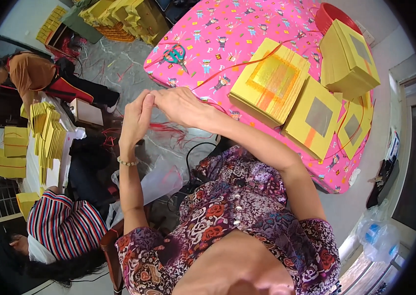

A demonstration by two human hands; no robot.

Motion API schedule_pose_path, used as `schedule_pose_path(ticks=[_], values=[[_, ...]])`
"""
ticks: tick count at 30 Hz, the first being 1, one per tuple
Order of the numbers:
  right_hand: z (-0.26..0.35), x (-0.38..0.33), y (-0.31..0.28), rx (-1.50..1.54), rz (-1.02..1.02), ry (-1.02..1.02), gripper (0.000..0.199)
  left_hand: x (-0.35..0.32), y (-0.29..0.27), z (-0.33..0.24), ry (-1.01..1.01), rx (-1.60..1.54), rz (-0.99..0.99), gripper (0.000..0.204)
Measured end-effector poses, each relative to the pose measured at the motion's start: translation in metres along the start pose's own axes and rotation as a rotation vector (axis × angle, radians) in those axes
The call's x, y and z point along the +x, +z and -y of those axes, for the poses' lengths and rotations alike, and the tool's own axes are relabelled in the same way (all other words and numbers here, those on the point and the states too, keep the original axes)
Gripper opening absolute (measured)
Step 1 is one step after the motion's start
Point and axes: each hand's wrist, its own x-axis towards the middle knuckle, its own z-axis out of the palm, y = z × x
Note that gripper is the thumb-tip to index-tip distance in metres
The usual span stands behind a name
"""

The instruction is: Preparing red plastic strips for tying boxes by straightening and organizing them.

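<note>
One red tub (pixel 332 12) is sitting at the back right of the pink tablecloth (pixel 217 22), and a tall yellow stack (pixel 348 61) is partly blocking it, so I can't tell what's inside. A big clear bottle (pixel 377 238) with a blue label is standing off to the lower right; can't make out its contents either.

Direction-wise, the red string (pixel 240 65) is running up and right from beside the hands, over the cloth toward the patterned stack (pixel 272 76), the one with the orange and gold square. That stack is lying flat, its long axis slanting from upper right to lower left. Teal-handled scissors (pixel 174 55) are pointing their blades down and right.

As for position, the left hand (pixel 138 110) and the right hand (pixel 181 105) are touching each other by the cloth's left edge, fingers curling in. I honestly can't tell if they're pinching any string. The scissors are lying just beyond them, and the patterned stack is resting further right, apart from both.

Over on the left, two other people are sitting by a white table loaded with yellow bundles (pixel 48 130).
</note>
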Motion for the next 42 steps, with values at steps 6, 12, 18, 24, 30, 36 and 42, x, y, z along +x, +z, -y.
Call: schedule_pose_path(ticks=[6, 12, 18, 24, 30, 36, 42], values=[[-0.009, -0.008, -0.01, 0.077, 0.225, 0.094, 0.025, -0.005, -0.009, 0.014, -0.068, -0.015, -0.191, 0.03], [-0.019, -0.009, -0.036, 0.022, 0.256, 0.156, 0.028, -0.012, -0.065, 0.083, -0.096, -0.006, -0.57, 0.027], [-0.01, -0.01, -0.028, -0.091, 0.3, 0.122, 0.022, 0.003, -0.036, 0.059, 0.18, 0.272, -0.451, 0.033], [-0.006, -0.008, -0.023, -0.178, 0.295, 0.052, 0.023, 0.002, 0.026, -0.003, -0.183, -0.41, 0.156, 0.036], [-0.011, -0.015, -0.063, -0.189, 0.373, 0.193, 0.026, -0.004, 0.031, 0.028, -0.037, -0.112, -0.068, 0.034], [-0.011, -0.02, -0.062, -0.25, 0.399, 0.168, 0.023, 0.0, 0.024, 0.018, 0.056, -0.068, 0.026, 0.03], [-0.013, -0.02, -0.052, -0.264, 0.39, 0.106, 0.019, 0.003, 0.034, -0.011, 0.246, -0.153, 0.336, 0.031]])
